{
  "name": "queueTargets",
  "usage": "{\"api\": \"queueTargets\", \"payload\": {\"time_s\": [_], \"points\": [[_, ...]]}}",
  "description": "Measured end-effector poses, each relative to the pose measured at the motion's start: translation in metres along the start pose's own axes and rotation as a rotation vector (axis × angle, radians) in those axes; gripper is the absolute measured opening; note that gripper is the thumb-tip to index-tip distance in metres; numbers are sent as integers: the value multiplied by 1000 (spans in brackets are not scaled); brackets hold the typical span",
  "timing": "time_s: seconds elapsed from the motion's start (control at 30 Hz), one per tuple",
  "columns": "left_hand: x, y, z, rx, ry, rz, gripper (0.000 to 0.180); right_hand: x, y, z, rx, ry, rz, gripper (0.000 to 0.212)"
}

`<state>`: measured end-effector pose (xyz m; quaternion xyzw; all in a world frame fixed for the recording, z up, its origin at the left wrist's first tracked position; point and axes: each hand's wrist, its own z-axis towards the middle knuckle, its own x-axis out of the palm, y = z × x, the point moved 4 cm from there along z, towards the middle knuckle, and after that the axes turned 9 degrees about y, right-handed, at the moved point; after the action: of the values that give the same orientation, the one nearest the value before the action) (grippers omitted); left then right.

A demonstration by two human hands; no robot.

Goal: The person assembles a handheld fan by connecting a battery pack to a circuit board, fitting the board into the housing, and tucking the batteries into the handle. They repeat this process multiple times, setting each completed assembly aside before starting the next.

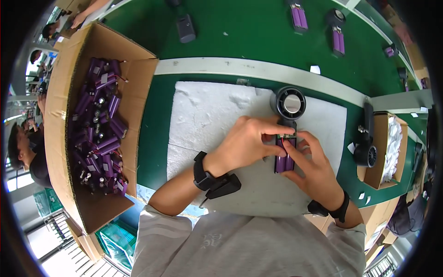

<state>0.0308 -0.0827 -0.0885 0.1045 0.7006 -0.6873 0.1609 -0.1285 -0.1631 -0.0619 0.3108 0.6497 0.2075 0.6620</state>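
Observation:
A dark handheld fan with a round head and silver centre lies on the white foam pad, its handle toward me. The handle is uncovered and shows a small green circuit board and a purple two-cell battery pack below it. My left hand is closed over the left side of the handle, thumb and forefinger at the board and a red wire. From the right, my right hand grips the battery pack, its forefinger by the wire. My fingers hide part of the board.
A deep cardboard box full of purple battery packs stands at left. Beyond a pale rail, a green belt carries several fan parts. At right are another dark fan and a small carton with white contents. People sit at far left.

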Motion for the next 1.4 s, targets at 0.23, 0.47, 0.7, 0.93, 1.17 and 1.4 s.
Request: {"api": "queueTargets", "payload": {"time_s": [0.23,0.47,0.7,0.93,1.17,1.4], "points": [[1,-2,2,166,-139,8,55,4,0,3,5,-34,-188,74],[-33,15,9,-18,-427,2,46,-60,-34,79,169,-441,-534,57],[-29,15,2,16,-437,103,34,-116,-89,13,497,-522,-578,49],[-49,17,4,-43,-499,-33,44,-60,-60,-13,210,-456,-386,40],[-190,34,94,-116,-665,201,71,-44,-79,-2,69,-398,-156,33],[-338,115,190,-504,-645,653,83,-43,-69,-7,31,-438,-86,25]]}}
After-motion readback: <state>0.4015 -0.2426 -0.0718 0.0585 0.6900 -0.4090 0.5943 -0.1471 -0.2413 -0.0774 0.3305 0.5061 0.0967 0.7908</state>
